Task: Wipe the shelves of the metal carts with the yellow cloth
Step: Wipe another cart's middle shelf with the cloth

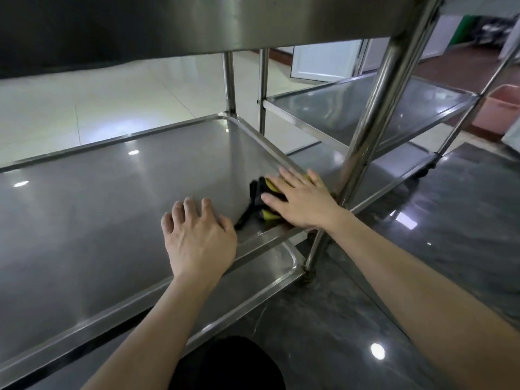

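Observation:
The middle shelf (112, 192) of a steel cart fills the left and centre of the head view. A yellow cloth (270, 185) with a dark edge lies in the shelf's near right corner. My right hand (301, 201) presses flat on the cloth with its fingers spread, hiding most of it. My left hand (197, 237) rests on the shelf surface just left of the cloth, fingers bent and apart, holding nothing. A second metal cart (365, 108) stands to the right, with its shelves bare.
The upper shelf (253, 21) hangs close overhead. A steel upright post (374, 114) rises right beside my right hand. The lower shelf rim (270, 280) shows below. A pink bin (498, 108) stands at the far right on the dark polished floor (422, 277).

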### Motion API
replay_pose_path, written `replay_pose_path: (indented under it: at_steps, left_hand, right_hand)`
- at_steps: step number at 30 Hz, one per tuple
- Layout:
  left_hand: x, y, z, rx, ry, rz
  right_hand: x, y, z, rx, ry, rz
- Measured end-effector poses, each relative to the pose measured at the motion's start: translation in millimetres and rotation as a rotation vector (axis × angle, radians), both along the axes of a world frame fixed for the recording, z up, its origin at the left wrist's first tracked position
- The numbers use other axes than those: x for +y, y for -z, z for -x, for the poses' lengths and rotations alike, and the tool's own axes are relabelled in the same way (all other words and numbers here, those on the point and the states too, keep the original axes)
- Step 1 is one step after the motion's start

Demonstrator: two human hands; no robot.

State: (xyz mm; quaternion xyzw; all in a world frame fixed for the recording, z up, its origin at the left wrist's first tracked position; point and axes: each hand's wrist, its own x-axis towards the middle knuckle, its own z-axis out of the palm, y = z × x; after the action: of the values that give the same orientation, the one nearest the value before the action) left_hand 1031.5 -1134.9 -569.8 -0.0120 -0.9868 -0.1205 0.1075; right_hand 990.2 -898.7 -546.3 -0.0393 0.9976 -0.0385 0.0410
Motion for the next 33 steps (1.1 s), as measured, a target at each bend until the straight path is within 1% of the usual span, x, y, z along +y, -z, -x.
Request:
replay_pose_path:
  at_steps: [3, 5, 7, 9, 11, 12, 14, 15, 16, 18, 22, 24, 26, 27, 29, 31, 32, 33]
  left_hand:
    - [5, 0, 6, -0.002, -0.013, 0.009]
    - [6, 0, 7, -0.002, -0.02, 0.007]
    - [7, 0, 8, 0.012, -0.015, -0.003]
    - [8, -2, 8, -0.014, -0.015, -0.038]
    - [6, -6, 8, -0.031, -0.005, -0.08]
    - [4, -8, 7, -0.045, 0.002, -0.122]
    - [-3, -15, 4, -0.056, 0.033, -0.181]
    - [-9, -16, 2, -0.042, 0.063, -0.168]
    - [-16, -16, 0, -0.02, 0.094, -0.126]
    - [-31, -16, -5, 0.003, 0.106, -0.035]
    - [-44, -9, -11, -0.01, 0.025, -0.001]
    - [-44, -4, -14, 0.011, 0.019, -0.008]
    - [-43, -3, -13, 0.021, 0.019, -0.001]
    - [-43, -3, -11, 0.019, 0.01, -0.001]
    - [-43, -2, -10, 0.024, -0.006, 0.004]
    - [-41, -2, -11, 0.033, -0.005, 0.024]
    - [-40, -3, -11, 0.034, -0.005, 0.023]
    - [-39, -4, -11, 0.023, -0.008, 0.016]
  right_hand:
    - [-24, -9, 77, 0.042, 0.191, -0.002]
    - [-50, -10, 106, 0.014, 0.333, 0.017]
    - [-71, -17, 103, -0.047, 0.414, -0.021]
    - [-74, -29, 69, -0.15, 0.408, -0.057]
    - [-59, -36, 34, -0.188, 0.361, -0.091]
    - [-48, -35, 21, -0.157, 0.281, -0.131]
    - [-26, -25, 14, -0.008, 0.03, -0.223]
    - [-22, -18, 15, 0.034, -0.054, -0.193]
    - [-26, -13, 17, 0.036, -0.081, -0.125]
    - [-52, -4, 21, 0.009, -0.068, -0.026]
    - [-100, -5, 34, 0.023, -0.148, 0.009]
    - [-100, -7, 45, 0.064, -0.172, 0.016]
    - [-88, -3, 55, 0.053, -0.186, 0.09]
    - [-76, -1, 63, 0.044, -0.189, 0.089]
    - [-40, -1, 82, 0.048, -0.099, 0.036]
    - [-1, -5, 96, 0.093, 0.127, 0.011]
    - [8, -7, 100, 0.112, 0.214, 0.0]
    - [4, -7, 101, 0.104, 0.251, -0.009]
